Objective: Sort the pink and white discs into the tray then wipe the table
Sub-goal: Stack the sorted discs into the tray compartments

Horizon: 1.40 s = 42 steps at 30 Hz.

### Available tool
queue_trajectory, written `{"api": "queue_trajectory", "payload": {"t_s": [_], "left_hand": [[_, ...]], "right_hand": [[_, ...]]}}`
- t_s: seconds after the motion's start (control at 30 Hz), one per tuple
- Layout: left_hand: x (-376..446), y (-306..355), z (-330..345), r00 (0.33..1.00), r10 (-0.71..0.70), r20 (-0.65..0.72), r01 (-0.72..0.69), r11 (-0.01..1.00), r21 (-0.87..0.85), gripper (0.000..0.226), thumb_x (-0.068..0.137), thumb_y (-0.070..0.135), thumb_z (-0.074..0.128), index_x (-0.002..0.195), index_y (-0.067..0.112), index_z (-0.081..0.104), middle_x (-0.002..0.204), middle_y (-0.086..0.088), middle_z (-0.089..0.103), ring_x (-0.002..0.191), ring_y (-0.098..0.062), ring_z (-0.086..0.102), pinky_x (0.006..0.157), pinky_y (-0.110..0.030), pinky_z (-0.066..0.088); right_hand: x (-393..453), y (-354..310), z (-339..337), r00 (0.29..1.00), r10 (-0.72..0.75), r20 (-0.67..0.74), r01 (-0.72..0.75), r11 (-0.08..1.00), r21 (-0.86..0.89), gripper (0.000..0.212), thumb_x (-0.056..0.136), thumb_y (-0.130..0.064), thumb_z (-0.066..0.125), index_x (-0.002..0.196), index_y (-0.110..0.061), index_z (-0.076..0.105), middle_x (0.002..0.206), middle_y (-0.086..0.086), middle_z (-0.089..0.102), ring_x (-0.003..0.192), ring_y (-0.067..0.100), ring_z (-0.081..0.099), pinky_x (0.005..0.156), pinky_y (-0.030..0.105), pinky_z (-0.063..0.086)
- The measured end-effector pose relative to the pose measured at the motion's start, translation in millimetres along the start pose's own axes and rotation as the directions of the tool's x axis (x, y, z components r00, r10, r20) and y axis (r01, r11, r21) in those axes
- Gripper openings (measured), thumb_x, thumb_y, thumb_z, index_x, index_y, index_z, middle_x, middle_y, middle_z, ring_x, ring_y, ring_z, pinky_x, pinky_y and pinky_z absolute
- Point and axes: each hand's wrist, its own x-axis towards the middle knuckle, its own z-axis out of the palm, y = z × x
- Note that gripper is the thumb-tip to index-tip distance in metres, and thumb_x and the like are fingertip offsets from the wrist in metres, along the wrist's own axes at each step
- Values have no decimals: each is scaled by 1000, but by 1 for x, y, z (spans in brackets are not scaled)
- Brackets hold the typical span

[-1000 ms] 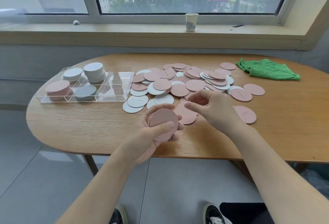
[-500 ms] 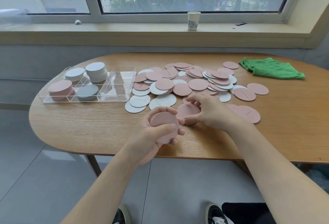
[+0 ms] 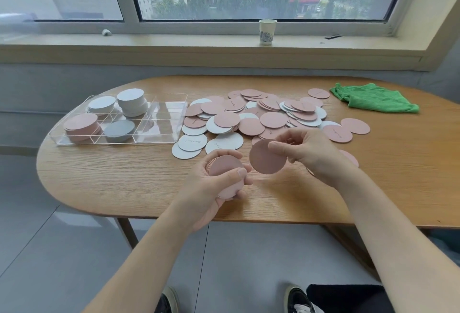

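My left hand point(image 3: 211, 188) grips a stack of pink discs point(image 3: 224, 167) above the near table edge. My right hand point(image 3: 308, 153) pinches a single pink disc point(image 3: 267, 157), lifted off the table just right of that stack. A loose pile of pink and white discs point(image 3: 251, 118) covers the table's middle. The clear tray point(image 3: 159, 138) at the left holds a pink stack point(image 3: 81, 123), two white stacks point(image 3: 130, 101) and a greyish stack point(image 3: 119, 129); its right compartments hold nothing.
A green cloth point(image 3: 373, 97) lies crumpled at the far right of the wooden table point(image 3: 124, 178). A paper cup point(image 3: 267, 31) stands on the windowsill behind. My shoes show below the table's near edge.
My right hand has picked one pink disc off the table and brought it left towards the stack in my left hand. The left hand has kept its place.
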Motion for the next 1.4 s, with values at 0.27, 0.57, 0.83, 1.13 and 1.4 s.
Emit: {"api": "queue_trajectory", "payload": {"t_s": [0.27, 0.57, 0.83, 1.13, 1.4], "left_hand": [[-1, 0, 2, 1000, 25, 19, -26, 999, 38, 46, 77, 4, 80, 119, 5, 60, 99, -19, 71, 88, -32, 68, 59, -33, 52], [0, -2, -2, 997, 36, 65, -39, 998, 56, 40, 84, 1, 76, 122, 2, 63, 109, -23, 69, 93, -39, 71, 62, -35, 57], [2, -1, -4, 994, 15, 111, -19, 999, 39, 43, 84, -3, 72, 125, 10, 67, 115, -26, 70, 97, -36, 70, 64, -34, 59], [6, -8, 16, 996, -25, 91, 22, 999, 32, 30, 80, 3, 75, 108, 12, 68, 113, -22, 72, 90, -33, 69, 60, -34, 52], [13, -18, 45, 996, -46, 78, 44, 999, 30, 44, 83, 33, 76, 113, 2, 64, 104, -25, 70, 83, -36, 68, 51, -33, 52]], "right_hand": [[-14, -18, 15, 984, -119, 135, 77, 957, 279, 24, 73, -30, 84, 87, -12, 76, 85, 9, 66, 77, 24, 51, 67, 29, 43], [-15, -19, 37, 982, -136, 128, 109, 974, 198, 25, 78, -5, 83, 99, 3, 72, 87, 15, 73, 73, 19, 66, 70, 28, 57], [-17, -6, 6, 995, -97, -26, 94, 992, -83, 18, 79, -26, 84, 94, -19, 77, 83, 2, 76, 77, 14, 70, 77, 27, 58], [-30, 22, -60, 948, 24, -319, -202, 817, -540, 38, 84, -45, 77, 110, -18, 71, 100, -6, 65, 98, 12, 59, 79, 23, 40], [-34, 32, -74, 936, 165, -311, -337, 676, -655, 80, 66, -65, 82, 131, -23, 62, 134, 5, 59, 123, 25, 54, 104, 42, 44]]}}
